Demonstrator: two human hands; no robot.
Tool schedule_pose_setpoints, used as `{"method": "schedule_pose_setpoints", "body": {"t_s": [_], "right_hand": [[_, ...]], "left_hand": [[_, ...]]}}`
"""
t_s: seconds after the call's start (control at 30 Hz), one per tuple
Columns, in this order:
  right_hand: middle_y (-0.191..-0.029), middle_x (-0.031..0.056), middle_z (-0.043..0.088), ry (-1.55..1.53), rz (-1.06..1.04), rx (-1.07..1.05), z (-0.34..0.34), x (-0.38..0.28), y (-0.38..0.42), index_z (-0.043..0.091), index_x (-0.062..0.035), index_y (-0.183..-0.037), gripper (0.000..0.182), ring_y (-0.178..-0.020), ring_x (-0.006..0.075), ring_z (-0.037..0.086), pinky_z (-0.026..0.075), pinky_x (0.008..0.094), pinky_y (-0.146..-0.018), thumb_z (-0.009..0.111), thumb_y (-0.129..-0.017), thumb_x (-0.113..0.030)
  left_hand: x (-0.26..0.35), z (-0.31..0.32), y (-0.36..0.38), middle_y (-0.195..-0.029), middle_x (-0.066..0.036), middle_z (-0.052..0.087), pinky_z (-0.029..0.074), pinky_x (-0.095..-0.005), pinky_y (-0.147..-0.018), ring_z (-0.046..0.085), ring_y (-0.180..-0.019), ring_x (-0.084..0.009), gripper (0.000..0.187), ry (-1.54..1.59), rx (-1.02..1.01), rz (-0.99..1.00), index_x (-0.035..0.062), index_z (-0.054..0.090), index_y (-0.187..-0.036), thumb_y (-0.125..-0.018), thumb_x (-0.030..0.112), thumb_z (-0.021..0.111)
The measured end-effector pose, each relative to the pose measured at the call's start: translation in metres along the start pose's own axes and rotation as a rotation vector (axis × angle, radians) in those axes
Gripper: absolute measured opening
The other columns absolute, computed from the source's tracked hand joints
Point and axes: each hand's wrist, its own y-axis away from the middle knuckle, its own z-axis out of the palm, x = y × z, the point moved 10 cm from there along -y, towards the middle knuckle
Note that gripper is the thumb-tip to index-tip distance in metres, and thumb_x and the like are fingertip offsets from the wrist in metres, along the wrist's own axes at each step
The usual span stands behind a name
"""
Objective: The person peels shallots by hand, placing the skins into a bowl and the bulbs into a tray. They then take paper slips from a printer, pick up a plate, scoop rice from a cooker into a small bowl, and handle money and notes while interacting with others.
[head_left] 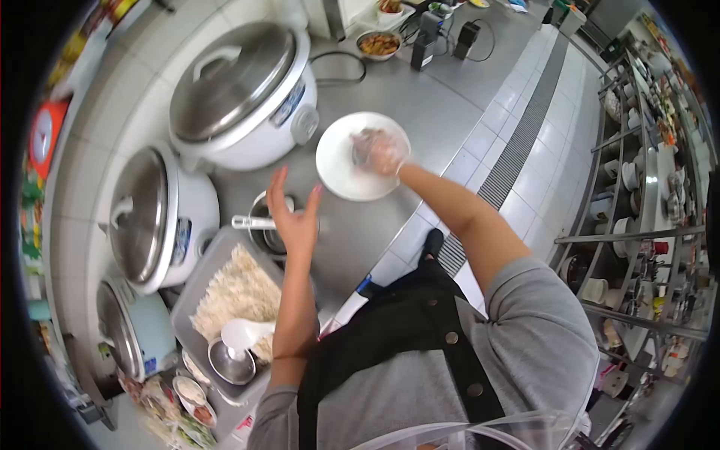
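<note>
A white plate (337, 166) lies on the steel counter. My right hand (384, 156), in a clear plastic glove, is over the plate; its fingers are blurred, and whether they hold something cannot be made out. My left hand (294, 219) is raised with its fingers spread, holding nothing, above a small metal pot (264, 238) with a white-handled utensil (253, 223). Left of my left forearm, a grey tray (184, 319) contains white rice (236, 296), a metal bowl (231, 366) and a white scoop (240, 334).
Large lidded cookers (247, 120) line the wall on the left. A bowl of food (378, 45) and black devices (424, 49) with cables stand at the counter's far end. Shelves with dishes (630, 176) are on the right, beyond a tiled floor (536, 169).
</note>
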Motion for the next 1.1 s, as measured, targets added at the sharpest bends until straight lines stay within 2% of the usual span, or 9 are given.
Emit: {"method": "schedule_pose_setpoints", "body": {"t_s": [0.17, 0.3, 0.5, 0.67, 0.8, 0.87, 0.93, 1.07, 1.1], "right_hand": [[-0.16, 0.0237, 0.026, -0.002, -0.045, 0.066, -0.005, -0.008, 0.023, 0.02, -0.0171, -0.159, 0.1, -0.147, 0.0432, 0.027, 0.026, 0.0582, -0.116, 0.069, -0.079, -0.05], [-0.162, 0.0236, 0.02, -0.151, -0.028, 0.035, 0.04, -0.01, 0.004, 0.024, -0.0175, -0.157, 0.065, -0.149, 0.0436, 0.021, 0.022, 0.0672, -0.114, 0.044, -0.096, -0.027], [-0.163, 0.0229, 0.019, -0.165, -0.134, -0.189, -0.01, 0.009, 0.027, 0.027, -0.0168, -0.156, 0.073, -0.149, 0.0448, 0.019, 0.022, 0.0712, -0.112, 0.056, -0.09, -0.029], [-0.162, 0.0175, 0.022, -0.239, -0.684, 0.136, -0.086, 0.071, 0.136, 0.035, -0.0189, -0.153, 0.08, -0.15, 0.0366, 0.021, 0.02, 0.0688, -0.114, 0.069, -0.083, -0.038], [-0.149, 0.0141, 0.044, -0.297, -0.657, 0.102, -0.11, 0.19, 0.192, 0.053, -0.0197, -0.141, 0.06, -0.139, 0.0349, 0.042, 0.021, 0.0677, -0.114, 0.067, -0.083, -0.028], [-0.132, 0.0107, 0.059, -0.129, -0.453, 0.0, -0.028, 0.277, 0.182, 0.063, -0.0217, -0.129, 0.046, -0.128, 0.0325, 0.053, 0.022, 0.0679, -0.113, 0.066, -0.083, -0.027], [-0.113, 0.0066, 0.068, -0.563, -0.193, 0.258, -0.084, 0.388, 0.197, 0.067, -0.0218, -0.12, 0.036, -0.119, 0.0282, 0.059, 0.027, 0.0689, -0.11, 0.065, -0.084, -0.027], [-0.101, 0.0069, 0.071, 0.07, 0.338, -0.279, -0.008, 0.612, 0.276, 0.067, -0.0189, -0.115, 0.03, -0.107, 0.0259, 0.065, 0.042, 0.0666, -0.098, 0.06, -0.087, -0.028], [-0.096, 0.0064, 0.071, 0.05, 0.523, -0.308, 0.041, 0.69, 0.319, 0.069, -0.0174, -0.109, 0.024, -0.094, 0.0256, 0.068, 0.051, 0.0563, -0.089, 0.057, -0.09, -0.027]], "left_hand": [[-0.036, 0.077, -0.022, -0.142, -0.017, 0.05, 0.043, -0.0451, -0.103, 0.047, -0.132, -0.032, 0.059, -0.07, -0.069, -0.041, 0.0067, 0.057, -0.134, -0.08, 0.013, 0.081], [-0.058, 0.154, -0.059, -0.136, -0.013, 0.054, 0.05, -0.0421, -0.094, 0.053, -0.124, -0.028, 0.054, -0.094, -0.098, -0.182, 0.0077, 0.06, -0.131, -0.081, 0.011, 0.08], [0.071, 0.223, -0.117, -0.134, -0.01, 0.056, 0.048, -0.0411, -0.095, 0.054, -0.122, -0.0253, 0.047, -0.125, 0.061, 0.033, 0.0074, 0.06, -0.13, -0.085, 0.006, 0.074], [0.133, 0.308, -0.088, -0.127, -0.009, 0.061, 0.047, -0.0384, -0.096, 0.057, -0.119, -0.0243, 0.041, -0.051, -0.042, 0.173, 0.0052, 0.062, -0.126, -0.086, 0.007, 0.073], [0.103, 0.426, -0.009, -0.117, -0.01, 0.065, 0.05, -0.0326, -0.09, 0.063, -0.104, -0.0187, 0.035, 0.138, -0.335, 0.053, 0.0013, 0.061, -0.125, -0.091, 0.006, 0.069], [0.12, 0.504, 0.037, -0.11, -0.009, 0.068, 0.051, -0.0308, -0.086, 0.065, -0.097, -0.0166, 0.037, 0.276, -0.518, 0.004, 0.0013, 0.061, -0.126, -0.09, 0.006, 0.07], [0.162, 0.578, 0.058, -0.107, -0.009, 0.068, 0.051, -0.0304, -0.084, 0.065, -0.095, -0.0164, 0.041, 0.345, -0.675, 0.049, 0.0027, 0.061, -0.128, -0.088, 0.005, 0.072], [0.272, 0.71, 0.038, -0.11, -0.01, 0.067, 0.05, -0.0338, -0.086, 0.065, -0.1, -0.0227, 0.046, 0.436, -0.821, 0.315, 0.0052, 0.063, -0.125, -0.082, 0.006, 0.077], [0.292, 0.742, 0.028, -0.112, -0.01, 0.067, 0.05, -0.0336, -0.085, 0.065, -0.102, -0.0221, 0.045, 0.472, -0.839, 0.378, 0.0052, 0.064, -0.124, -0.081, 0.006, 0.078]]}}
